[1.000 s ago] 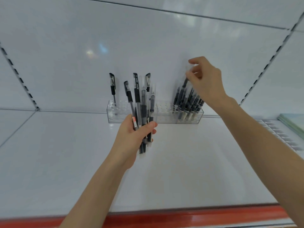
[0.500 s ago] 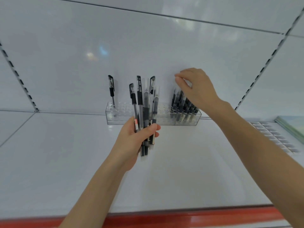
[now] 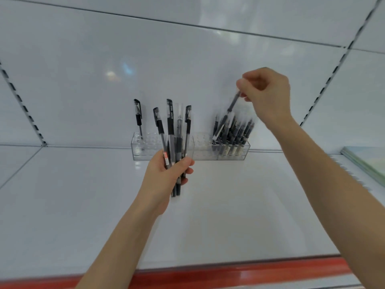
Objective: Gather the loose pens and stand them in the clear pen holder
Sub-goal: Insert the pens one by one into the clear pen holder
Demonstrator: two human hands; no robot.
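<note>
Up higher than half a second ago with the right hand, off the top of the cluster of pens and now pinching a single pen by its upper end between thumb and fingers. Tilted, that one, with the lower end down among the cluster at the right end of the clear pen holder. Can't honestly count the cluster, too packed and blurry.

Over at the holder's far left end, just one lone pen, upright, cap on top.

Pretty much the same as before with the left hand: wraps around a bundle of pens in front of the holder's middle, fingers curled round the barrels. Four tops sticking up there, three with black caps plus one clear. Maybe a fifth tucked in, hard to say.

Holder location: back of the white shelf, right against the rear panel. Also one red strip along the shelf's front edge and one greenish stack at the far right.
</note>
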